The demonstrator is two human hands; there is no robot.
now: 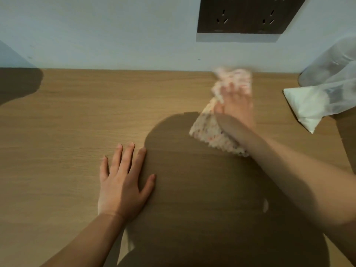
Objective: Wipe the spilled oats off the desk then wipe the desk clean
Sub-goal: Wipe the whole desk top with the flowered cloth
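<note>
Pressing down on the cloth (208, 130) with the right hand (236, 106), far-right part of the desk (67, 112). Fingers look stretched flat over it and close together; motion blur hides the tips. The cloth is pale with reddish speckles and a zigzag near edge. Its far end reaches the desk's back edge, where the wood meets the wall (115, 35).

Left hand (123, 185) lies palm-down on the wood at centre, fingers straight and spread, thumb out to the right, holding nothing. It is well apart from the cloth.

Right side: a clear plastic bag (317, 101) with pale contents lies on the desk, near the cloth but not touching. A strip of open wood runs between them. Can't tell if the contents are oats.

Left side: a wide run of open wood from the left hand out to the frame edge, with a dark shadow patch in the far-left corner by the wall. A large shadow (202, 189) covers the near centre between the two forearms.

A dark socket panel (248, 14) sits on the wall above the cloth.
</note>
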